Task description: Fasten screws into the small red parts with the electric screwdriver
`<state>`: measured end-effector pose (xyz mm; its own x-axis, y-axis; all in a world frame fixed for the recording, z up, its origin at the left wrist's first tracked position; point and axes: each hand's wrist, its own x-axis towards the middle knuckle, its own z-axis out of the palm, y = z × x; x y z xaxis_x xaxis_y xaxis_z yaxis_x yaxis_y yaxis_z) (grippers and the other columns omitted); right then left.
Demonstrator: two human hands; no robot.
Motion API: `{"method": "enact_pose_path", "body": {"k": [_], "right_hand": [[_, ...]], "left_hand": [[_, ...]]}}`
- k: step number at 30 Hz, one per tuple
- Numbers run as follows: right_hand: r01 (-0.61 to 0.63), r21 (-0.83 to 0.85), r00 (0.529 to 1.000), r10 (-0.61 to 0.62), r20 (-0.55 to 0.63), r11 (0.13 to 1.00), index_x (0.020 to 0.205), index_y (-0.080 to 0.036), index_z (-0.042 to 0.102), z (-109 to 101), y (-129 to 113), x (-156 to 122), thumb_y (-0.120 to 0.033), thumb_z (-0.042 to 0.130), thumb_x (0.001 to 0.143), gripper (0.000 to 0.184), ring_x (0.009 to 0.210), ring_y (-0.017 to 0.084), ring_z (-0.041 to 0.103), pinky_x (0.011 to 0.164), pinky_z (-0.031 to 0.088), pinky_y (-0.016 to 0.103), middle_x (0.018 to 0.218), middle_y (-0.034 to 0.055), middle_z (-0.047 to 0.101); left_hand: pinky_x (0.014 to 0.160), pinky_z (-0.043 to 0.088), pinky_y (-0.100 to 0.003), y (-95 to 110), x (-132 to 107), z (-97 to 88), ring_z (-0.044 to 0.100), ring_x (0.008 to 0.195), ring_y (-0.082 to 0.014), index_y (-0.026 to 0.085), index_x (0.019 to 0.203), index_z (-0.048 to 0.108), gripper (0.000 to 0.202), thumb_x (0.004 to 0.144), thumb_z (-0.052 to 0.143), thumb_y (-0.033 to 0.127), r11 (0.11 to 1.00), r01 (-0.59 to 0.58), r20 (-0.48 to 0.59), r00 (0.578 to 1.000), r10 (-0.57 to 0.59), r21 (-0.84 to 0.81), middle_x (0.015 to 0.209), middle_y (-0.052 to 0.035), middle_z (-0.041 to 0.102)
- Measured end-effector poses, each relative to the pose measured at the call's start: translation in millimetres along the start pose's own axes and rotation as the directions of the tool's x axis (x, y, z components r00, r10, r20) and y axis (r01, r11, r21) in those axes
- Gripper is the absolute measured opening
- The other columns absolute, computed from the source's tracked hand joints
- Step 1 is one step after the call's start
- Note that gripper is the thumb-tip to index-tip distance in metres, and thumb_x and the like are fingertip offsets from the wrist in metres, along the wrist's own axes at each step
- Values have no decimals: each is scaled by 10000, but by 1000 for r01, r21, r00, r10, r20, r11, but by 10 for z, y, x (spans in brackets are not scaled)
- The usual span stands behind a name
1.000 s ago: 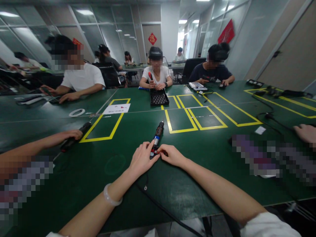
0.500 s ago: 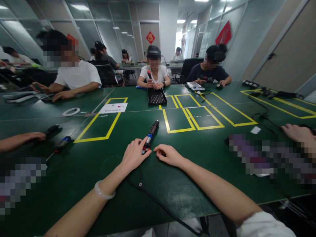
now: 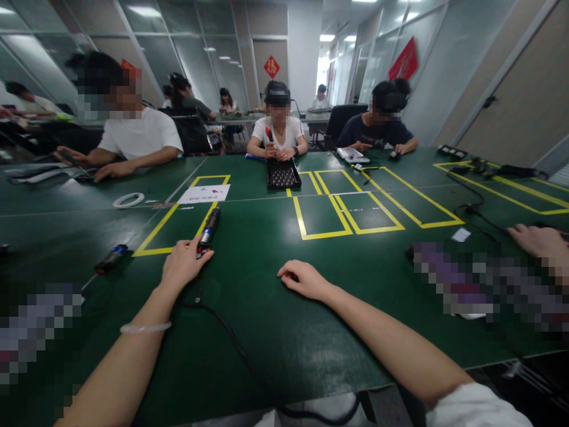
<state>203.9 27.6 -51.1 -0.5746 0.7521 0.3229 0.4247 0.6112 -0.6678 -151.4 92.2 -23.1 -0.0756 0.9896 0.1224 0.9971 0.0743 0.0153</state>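
Note:
My left hand (image 3: pixel 182 264) rests on the green table (image 3: pixel 249 308) with its fingers closed on the near end of a black corded tool (image 3: pixel 208 230) that has a blue band and a red part. The tool lies across the yellow tape rectangle (image 3: pixel 178 228), pointing away from me. Its black cable (image 3: pixel 231 341) trails back toward the table's near edge. My right hand (image 3: pixel 304 279) lies on the table at centre, fingers curled down over something small and dark that I cannot make out.
A second similar tool (image 3: pixel 111 258) lies at the left. A white paper (image 3: pixel 204 194), a white tape ring (image 3: pixel 128 200) and a black tray (image 3: pixel 283 175) sit farther off. Several people sit round the table; another person's hand (image 3: pixel 536 240) rests at the right.
My left hand has slid the tool leftward from the table's centre onto the yellow rectangle. My right hand let go of it and stayed put. The neighbour's arm at the left has withdrawn.

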Motion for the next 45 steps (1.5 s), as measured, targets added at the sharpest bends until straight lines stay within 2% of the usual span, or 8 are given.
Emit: {"method": "enact_pose_path", "body": {"k": [7,14,21,29,34,40,42,45], "right_hand": [[2,-9,1000,-2,2,1000,929,-188,637,-14,-14,1,-135,559,850,123,778,153,569,723,445,264,832,24,628],[-4,-24,1000,4,5,1000,929,-183,640,-9,-18,-3,-133,563,852,120,778,148,566,718,438,254,826,24,627],[12,-18,1000,-12,6,1000,931,-174,636,8,15,2,-126,561,854,118,770,136,564,712,435,242,825,19,624],[8,-13,1000,-8,10,1000,918,-169,638,-26,-30,5,-127,567,852,106,760,137,565,709,437,246,818,23,618],[3,-17,1000,-3,2,1000,919,-173,642,4,-4,10,-136,565,854,108,766,139,569,707,437,246,830,24,626],[-4,-6,1000,4,-2,1000,911,-180,643,19,18,18,-142,566,851,105,762,138,572,710,439,248,843,25,631],[-20,18,1000,20,0,1000,925,-180,636,20,21,16,-148,561,854,107,753,135,573,704,437,245,822,20,629],[-52,100,999,53,-1,994,1079,-185,578,29,34,5,-157,547,863,219,716,124,573,687,435,236,789,-1,622]], "left_hand": [[824,444,-451,-626,3,-106,471,1122,-362,210,1432,312,703,879,287,644,973,223,54,973,-226,58,1305,-176,425],[821,440,-449,-999,-66,-121,484,1113,-375,235,1419,335,686,870,295,644,925,371,43,926,-375,77,1346,-172,415],[817,432,-408,-932,-196,-179,487,1083,-354,107,1285,470,660,850,388,596,939,323,-87,946,-314,119,1228,-223,469],[746,456,-404,-793,-216,-258,540,1001,-341,50,1137,562,569,899,313,503,915,389,-68,921,-383,104,1171,-227,525],[709,447,-373,-588,-235,-258,578,924,-319,50,1112,571,522,925,286,445,915,382,-237,908,-346,127,1064,-205,600],[711,455,-333,111,-219,-193,626,823,-252,170,1148,590,443,912,360,467,963,131,-139,976,-167,-235,947,-110,672],[772,462,-314,426,-266,-180,632,854,-222,172,1131,613,422,896,402,453,901,-49,-85,996,13,-430,966,-90,679],[795,471,-310,898,-431,-216,626,838,-192,156,1225,579,488,873,443,465,686,-164,43,961,274,-709,970,-77,668]]}}
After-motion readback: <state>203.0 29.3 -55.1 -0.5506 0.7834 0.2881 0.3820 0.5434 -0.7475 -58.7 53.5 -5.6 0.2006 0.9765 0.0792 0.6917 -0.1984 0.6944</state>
